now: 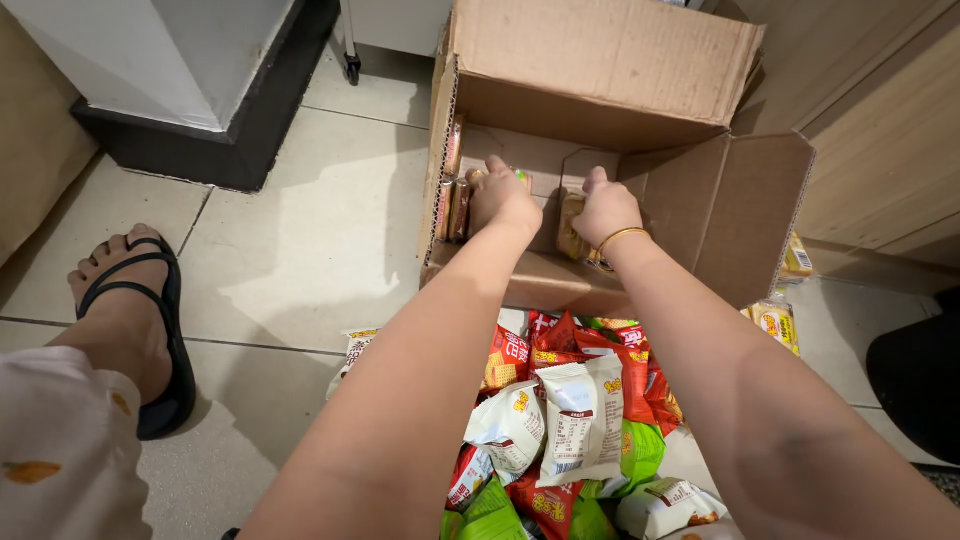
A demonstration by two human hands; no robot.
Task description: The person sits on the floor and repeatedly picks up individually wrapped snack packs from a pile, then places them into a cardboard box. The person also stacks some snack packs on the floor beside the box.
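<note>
Our left hand (503, 200) is down inside the cardboard box (600, 100), fingers curled over a packet; we cannot tell which one it has, since the knuckles hide the grip. Just left of it, a short row of packets (452, 195) stands upright against the box's left wall. Our right hand (604, 208), with a gold bangle (620, 238) at the wrist, is closed on a yellow packet (570, 228) pressed against an inner cardboard divider (585, 165).

On the near side of the box, between our forearms, lies a loose heap of snack packets (570, 420) in red, green and white. A few yellow ones (775, 322) have strayed to the right of the box, beside its splayed flap.

As for risk, we judge that the upright row could topple if a hand nudges it, because nothing braces its right end. The bangle or a wrist might catch the near wall and drag the box over the smooth floor. A forearm could also crush packets in the heap, which lies right beneath both.

Everything rests on the floor (300, 230), pale square tiles with thin grout lines. At far left a grey-white cabinet stands on a black plinth (215, 140). Our foot, in a black sandal (160, 330), is planted at near left. Light wooden panelling (880, 120) runs along the right.
</note>
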